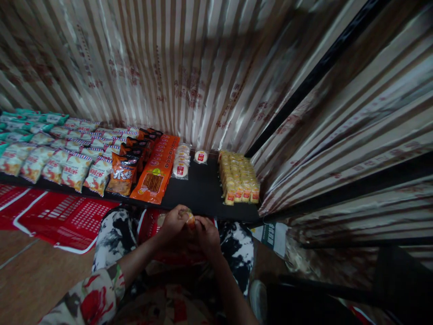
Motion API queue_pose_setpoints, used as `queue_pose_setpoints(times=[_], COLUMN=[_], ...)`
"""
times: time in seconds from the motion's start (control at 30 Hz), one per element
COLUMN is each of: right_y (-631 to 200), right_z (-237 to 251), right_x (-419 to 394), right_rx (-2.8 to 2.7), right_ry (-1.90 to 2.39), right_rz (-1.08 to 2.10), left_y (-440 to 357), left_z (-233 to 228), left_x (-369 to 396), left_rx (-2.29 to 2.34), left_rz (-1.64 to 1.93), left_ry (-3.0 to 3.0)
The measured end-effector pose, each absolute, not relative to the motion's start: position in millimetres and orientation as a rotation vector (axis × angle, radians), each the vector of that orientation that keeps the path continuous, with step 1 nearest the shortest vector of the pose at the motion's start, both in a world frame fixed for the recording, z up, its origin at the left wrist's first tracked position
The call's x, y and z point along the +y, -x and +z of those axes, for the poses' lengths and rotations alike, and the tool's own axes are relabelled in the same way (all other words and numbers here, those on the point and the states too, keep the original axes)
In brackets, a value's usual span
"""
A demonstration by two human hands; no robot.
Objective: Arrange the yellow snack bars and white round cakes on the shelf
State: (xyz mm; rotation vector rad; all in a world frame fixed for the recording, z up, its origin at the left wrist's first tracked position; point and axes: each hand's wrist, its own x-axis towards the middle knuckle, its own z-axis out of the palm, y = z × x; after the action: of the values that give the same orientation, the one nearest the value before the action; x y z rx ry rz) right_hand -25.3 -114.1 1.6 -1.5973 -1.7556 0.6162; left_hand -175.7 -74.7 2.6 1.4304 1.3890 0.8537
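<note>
Both sets of fingers pinch one small yellowish packet between them, the left hand and right hand closed around it just in front of the black shelf. On the shelf ahead sit rows of yellow packets, round white cakes, long orange packs and snack bags. A red basket lies on the floor to the left.

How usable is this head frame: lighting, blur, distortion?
Head view: dim overall, the hands and small packet underexposed and soft; striped curtain smeared by blur and bowed by wide-angle distortion; snack packets on the black shelf remain readable.
</note>
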Motion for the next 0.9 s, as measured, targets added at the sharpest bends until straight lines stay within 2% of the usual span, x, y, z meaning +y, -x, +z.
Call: queue_pose_setpoints(times=[0.17, 0.4, 0.9], right_y=[12.3, -6.4, -39.7], right_z=[9.9, 6.9, 1.5], right_x=[-115.6, -116.5, -108.6], right_rx=[-1.829, -1.777, -1.386], right_ry=[1.632, 1.779, 1.921], right_rz=[0.463, 0.484, 0.327], left_y=[156.1, 127.1, 69.7], left_z=[21.9, 35.8, 40.1], left_x=[-67.4, -58.4, -48.5], left_rx=[1.420, 1.459, 1.216], left_rz=[0.741, 0.652, 0.834], left_ry=[-1.521, -1.584, -1.497])
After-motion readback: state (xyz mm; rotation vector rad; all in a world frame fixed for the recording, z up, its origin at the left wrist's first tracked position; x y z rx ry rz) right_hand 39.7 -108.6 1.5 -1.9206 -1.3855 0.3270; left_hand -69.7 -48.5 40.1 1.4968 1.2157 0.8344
